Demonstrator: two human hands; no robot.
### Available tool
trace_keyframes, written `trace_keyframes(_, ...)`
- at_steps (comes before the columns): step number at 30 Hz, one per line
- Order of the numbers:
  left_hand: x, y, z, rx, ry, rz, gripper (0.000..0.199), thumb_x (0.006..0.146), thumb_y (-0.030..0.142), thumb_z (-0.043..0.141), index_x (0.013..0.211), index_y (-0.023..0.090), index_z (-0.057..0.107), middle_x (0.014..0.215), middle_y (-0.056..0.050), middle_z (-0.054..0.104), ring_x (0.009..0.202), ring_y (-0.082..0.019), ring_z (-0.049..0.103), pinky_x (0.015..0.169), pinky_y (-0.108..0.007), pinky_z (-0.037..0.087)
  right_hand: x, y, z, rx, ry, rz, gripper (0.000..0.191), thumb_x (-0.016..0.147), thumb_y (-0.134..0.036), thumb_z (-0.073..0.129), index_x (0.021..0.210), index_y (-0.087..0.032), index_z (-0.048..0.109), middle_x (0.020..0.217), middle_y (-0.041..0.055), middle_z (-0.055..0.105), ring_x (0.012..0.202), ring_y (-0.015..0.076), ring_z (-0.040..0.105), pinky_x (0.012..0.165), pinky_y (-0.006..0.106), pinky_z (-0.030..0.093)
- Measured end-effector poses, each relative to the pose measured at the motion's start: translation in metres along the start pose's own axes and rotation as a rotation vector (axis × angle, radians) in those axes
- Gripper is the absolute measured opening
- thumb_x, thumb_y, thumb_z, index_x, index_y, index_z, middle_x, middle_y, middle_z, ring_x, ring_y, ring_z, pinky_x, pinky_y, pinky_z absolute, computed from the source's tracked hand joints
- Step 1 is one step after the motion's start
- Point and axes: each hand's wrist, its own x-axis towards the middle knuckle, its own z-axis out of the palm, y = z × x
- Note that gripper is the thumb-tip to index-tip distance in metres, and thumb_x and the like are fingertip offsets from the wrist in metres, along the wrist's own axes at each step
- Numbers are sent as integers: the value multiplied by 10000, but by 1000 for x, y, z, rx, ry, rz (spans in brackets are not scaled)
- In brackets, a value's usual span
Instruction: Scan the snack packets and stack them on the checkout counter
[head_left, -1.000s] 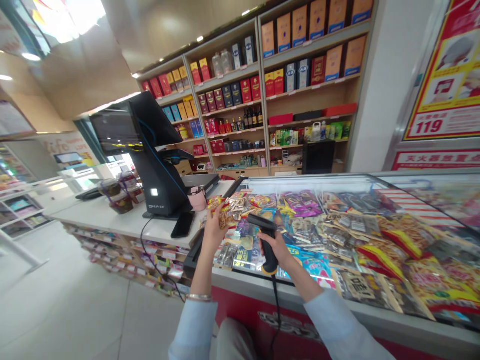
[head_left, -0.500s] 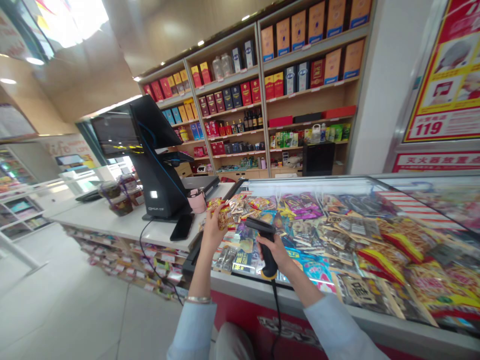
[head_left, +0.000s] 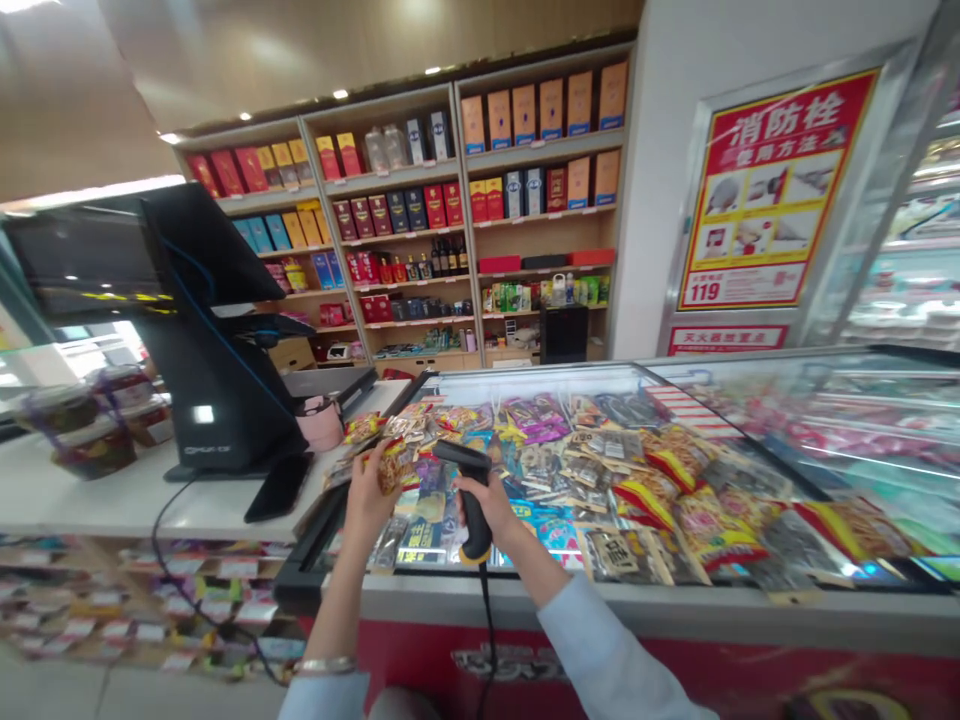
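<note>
My right hand (head_left: 493, 508) is wrapped around the grip of a black barcode scanner (head_left: 460, 458) with a yellow edge at its base. From the scanner's base a cable (head_left: 487, 605) drops down the front of the freezer. A small yellow and red snack packet (head_left: 393, 466) is held in the fingers of my left hand (head_left: 366, 503), just left of the scanner's head. Beneath both hands, many snack packets (head_left: 536, 418) cover the glass top of the chest freezer (head_left: 637, 590).
To the left, a black checkout terminal (head_left: 225, 390), a phone (head_left: 277, 487) and a pink cup (head_left: 321, 424) stand on the white counter (head_left: 217, 525). Plastic tubs (head_left: 90, 440) sit beyond. Shelves of boxed goods (head_left: 397, 212) line the back, beside a red fire-hydrant poster (head_left: 780, 190).
My view has swung to the right, so the terminal and counter sit further left and more of the freezer shows. Both hands keep hold of the packet and the scanner.
</note>
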Motion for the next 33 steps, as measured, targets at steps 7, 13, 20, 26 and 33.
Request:
trace_keyframes(7, 5, 62, 47, -109, -110, 106, 739, 613, 94, 651, 1322, 258, 518, 1168, -65, 488, 1130, -255, 559, 1017, -396, 459, -29, -59, -43, 72, 129, -91, 249, 612, -381, 739, 672, -171, 618, 460, -28, 569, 347, 108, 495, 344, 218, 399)
trace_keyframes(13, 18, 157, 106, -280, -232, 259, 754, 618, 57, 657, 1335, 238, 507, 1178, -55, 492, 1129, -219, 556, 1020, -349, 448, -63, -123, -117, 54, 334, -218, 239, 635, -341, 755, 662, -189, 572, 485, -35, 576, 357, 96, 499, 344, 204, 401)
trace_keyframes(20, 19, 252, 170, -440, -372, 305, 821, 599, 41, 689, 1367, 245, 482, 1180, -51, 512, 1076, -216, 573, 976, -354, 463, -96, -179, -199, 27, 518, -314, 233, 647, -333, 753, 687, -188, 574, 483, -34, 566, 358, 99, 490, 332, 211, 390)
trace_keyframes(26, 17, 296, 229, -552, -529, 202, 843, 568, 101, 770, 1359, 172, 488, 1236, -115, 538, 1158, -262, 535, 1050, -403, 394, -128, -198, -257, 40, 646, -310, 261, 646, -344, 765, 652, -198, 549, 474, -29, 560, 352, 107, 485, 321, 223, 397)
trace_keyframes(33, 3, 305, 253, -180, -655, 214, 888, 651, 415, 780, 1431, 199, 413, 1405, -180, 466, 1330, -367, 404, 1098, -485, 304, -149, -190, -307, 152, 767, -283, 263, 636, -311, 778, 680, -191, 548, 478, -50, 544, 344, 100, 478, 325, 223, 399)
